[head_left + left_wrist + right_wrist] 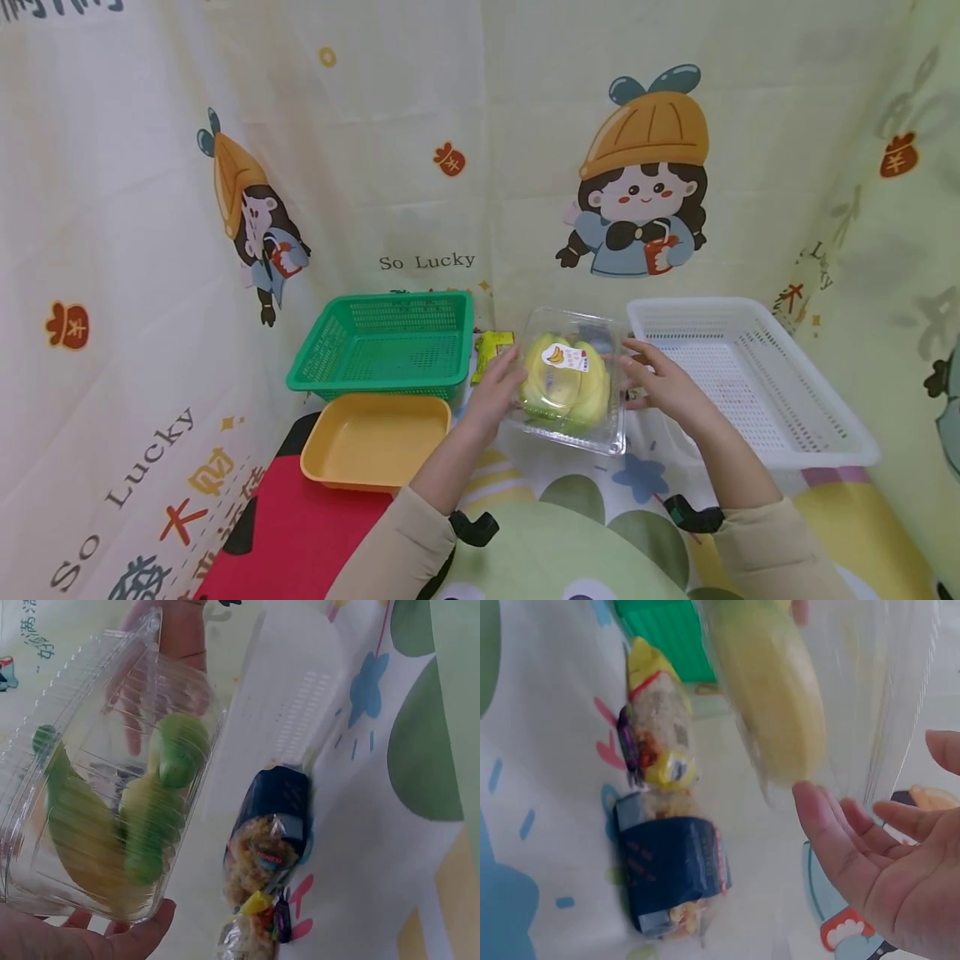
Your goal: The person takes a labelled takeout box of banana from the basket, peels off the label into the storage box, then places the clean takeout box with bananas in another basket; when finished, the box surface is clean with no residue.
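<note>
A clear plastic clamshell box (543, 325) with yellow-green bananas (592, 396) inside is held up off the table, tilted. A white label with a banana picture is on its lid. My left hand (495, 396) grips its left side, and the left wrist view shows those fingers (142, 937) around the box's edge. At the opposite side is my right hand (667, 387), its fingers (821, 817) extended with the tips right at the plastic. Below the box lie a navy-banded bag of snacks (671, 859) and a smaller clear-and-yellow snack packet (660, 731).
A green basket (303, 379) stands at the back left, with a yellow-orange tray (375, 479) in front of it. To the right is a white perforated basket (825, 400). A yellow-green packet (491, 343) lies behind my left hand. Printed cloth walls rise behind and on both sides.
</note>
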Tool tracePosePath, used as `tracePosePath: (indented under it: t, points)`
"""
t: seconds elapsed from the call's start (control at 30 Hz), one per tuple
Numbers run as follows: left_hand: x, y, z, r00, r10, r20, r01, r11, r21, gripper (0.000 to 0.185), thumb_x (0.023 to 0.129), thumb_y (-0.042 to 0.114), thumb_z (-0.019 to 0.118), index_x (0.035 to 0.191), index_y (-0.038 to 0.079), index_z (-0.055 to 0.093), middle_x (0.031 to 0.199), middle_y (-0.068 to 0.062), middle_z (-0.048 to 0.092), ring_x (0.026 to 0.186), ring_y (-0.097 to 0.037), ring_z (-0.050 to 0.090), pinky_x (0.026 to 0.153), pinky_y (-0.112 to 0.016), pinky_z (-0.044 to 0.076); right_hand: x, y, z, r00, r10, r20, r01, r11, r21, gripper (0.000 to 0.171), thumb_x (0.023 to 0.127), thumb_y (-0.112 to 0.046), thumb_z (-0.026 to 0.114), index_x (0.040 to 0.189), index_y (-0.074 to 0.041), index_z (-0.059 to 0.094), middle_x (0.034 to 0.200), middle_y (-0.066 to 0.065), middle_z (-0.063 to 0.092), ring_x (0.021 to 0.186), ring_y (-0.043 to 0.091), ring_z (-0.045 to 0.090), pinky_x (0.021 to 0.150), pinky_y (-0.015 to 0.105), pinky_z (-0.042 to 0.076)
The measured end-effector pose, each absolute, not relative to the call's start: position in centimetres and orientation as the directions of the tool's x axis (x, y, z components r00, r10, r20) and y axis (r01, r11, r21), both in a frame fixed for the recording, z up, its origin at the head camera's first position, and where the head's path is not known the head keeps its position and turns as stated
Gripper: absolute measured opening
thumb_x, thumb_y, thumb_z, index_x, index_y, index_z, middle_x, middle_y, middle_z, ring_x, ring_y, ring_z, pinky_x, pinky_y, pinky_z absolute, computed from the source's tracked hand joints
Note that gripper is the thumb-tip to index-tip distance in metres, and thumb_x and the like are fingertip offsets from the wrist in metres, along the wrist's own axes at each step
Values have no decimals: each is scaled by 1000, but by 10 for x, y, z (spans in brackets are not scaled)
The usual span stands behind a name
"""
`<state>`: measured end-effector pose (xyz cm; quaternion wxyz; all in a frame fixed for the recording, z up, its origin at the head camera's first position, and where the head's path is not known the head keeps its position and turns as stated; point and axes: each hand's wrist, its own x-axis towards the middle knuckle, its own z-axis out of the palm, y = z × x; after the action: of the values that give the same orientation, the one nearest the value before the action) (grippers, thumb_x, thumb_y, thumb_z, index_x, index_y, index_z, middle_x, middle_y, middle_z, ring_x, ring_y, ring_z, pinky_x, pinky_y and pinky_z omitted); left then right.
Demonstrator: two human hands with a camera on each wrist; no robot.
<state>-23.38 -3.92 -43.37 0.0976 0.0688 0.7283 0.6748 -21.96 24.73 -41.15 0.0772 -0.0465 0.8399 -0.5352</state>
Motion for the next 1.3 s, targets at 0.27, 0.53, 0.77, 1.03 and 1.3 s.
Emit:
tracePosePath:
  t: [0.27,0.53,0.77,1.03,1.3]
  points:
    - [-235,-58,-435,-953,296,-57,-32,86,996,53,98,33,54,150,38,41,164,2,25,149,-32,24,110,-60,37,-246,265,-413,-983,-182,-38,-46,434,-900,71,103,-52,38,159,-13,17,159,25,25,137,47,40,108,60,40]
    - [-240,-74,-440,-923,376,-86,-50,106,993,52,97,35,55,148,40,43,164,8,21,153,-29,15,113,-66,29,-279,266,-414,-919,-385,-82,-96,423,-901,64,104,-53,35,157,-20,25,164,15,19,149,43,20,112,67,30]
    - [-239,-80,-443,-887,455,-84,-54,80,995,55,98,28,53,151,29,41,166,6,19,154,-31,11,114,-70,20,-296,257,-418,-853,-503,-139,-123,453,-883,66,101,-62,30,157,-27,27,164,5,26,153,37,10,117,66,18]
    - [-242,-83,-447,-862,493,-114,-66,115,991,54,96,31,56,149,32,45,163,7,27,154,-29,12,116,-69,17,-299,246,-420,-790,-596,-144,-103,360,-927,60,104,-55,29,158,-29,24,165,6,22,153,39,5,120,64,7]
    - [-241,-83,-445,-839,531,-115,-61,119,991,54,96,31,54,150,31,44,164,2,26,152,-32,19,116,-67,19,-298,241,-430,-759,-599,-255,32,358,-933,60,103,-55,32,158,-38,17,168,6,8,152,40,13,120,63,4]
